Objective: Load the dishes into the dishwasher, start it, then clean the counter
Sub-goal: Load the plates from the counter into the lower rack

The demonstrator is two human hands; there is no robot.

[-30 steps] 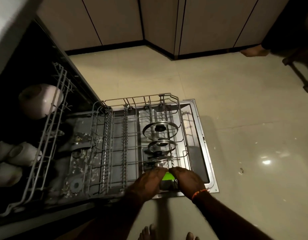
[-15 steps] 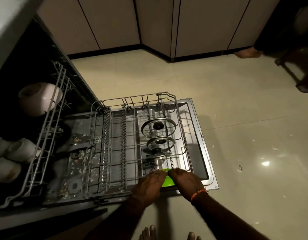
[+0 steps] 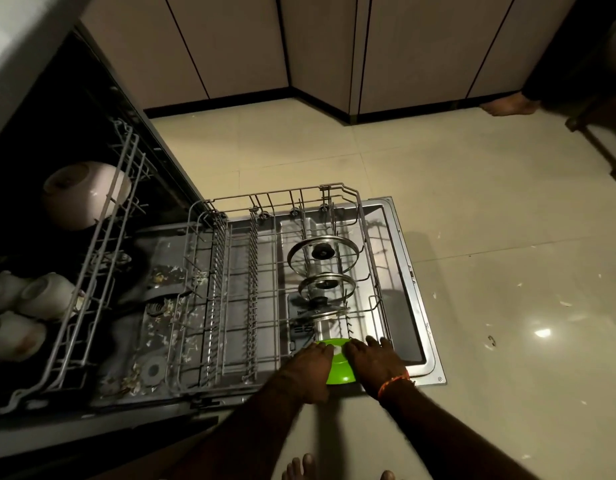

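Observation:
The dishwasher's lower rack (image 3: 209, 306) is pulled out over the open door (image 3: 417, 306). A bright green plate (image 3: 337, 367) stands on edge at the rack's near right corner. My left hand (image 3: 308, 370) grips its left side and my right hand (image 3: 374, 363) grips its right side. Behind it, three steel lids with black knobs stand in a row: a large one (image 3: 322, 252), a smaller one (image 3: 325, 285) and a third (image 3: 325, 308) mostly hidden.
The upper rack (image 3: 102, 244) at left holds a white bowl (image 3: 86, 194) and several white cups (image 3: 43, 299). Food scraps litter the dishwasher floor (image 3: 157, 327). Cabinets (image 3: 230, 46) stand beyond the tiled floor. Another person's foot (image 3: 507, 107) is at the far right. My toes (image 3: 299, 467) show below.
Both hands stayed on the green plate and shifted slightly; more of the plate shows between them now. The view moved a little closer.

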